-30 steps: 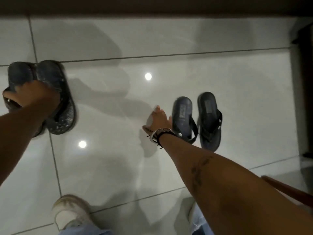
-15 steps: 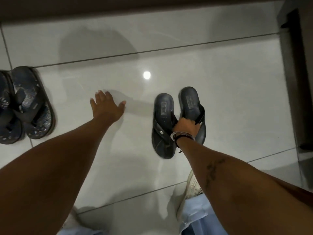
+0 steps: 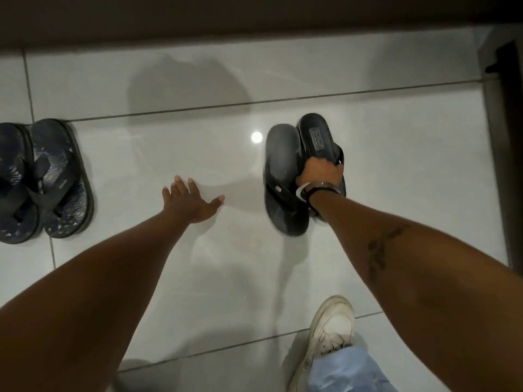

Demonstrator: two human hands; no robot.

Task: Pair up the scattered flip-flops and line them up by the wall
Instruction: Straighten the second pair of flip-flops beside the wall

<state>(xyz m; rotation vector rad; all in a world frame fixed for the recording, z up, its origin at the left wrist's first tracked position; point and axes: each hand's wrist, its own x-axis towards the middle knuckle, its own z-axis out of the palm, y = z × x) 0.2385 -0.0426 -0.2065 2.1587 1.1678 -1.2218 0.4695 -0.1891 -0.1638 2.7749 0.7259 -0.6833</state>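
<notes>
A pair of plain black flip-flops sits right of centre on the glossy tile floor, toes toward the dark wall. My right hand, with bands at the wrist, is closed over the straps of both, and the right one overlaps the left one's edge. My left hand hovers over bare floor to their left, fingers spread, holding nothing. At the far left a patterned dark blue pair lies side by side, partly cut off by the frame edge.
A dark wooden post or door frame runs down the right edge. My white sneaker and light blue trouser hem stand at the bottom right. Pale tiles with grout lines stretch between the two pairs.
My left hand left the blue pair and came to the middle floor, open. My right hand moved from beside the black pair onto its straps and drew the two sandals together.
</notes>
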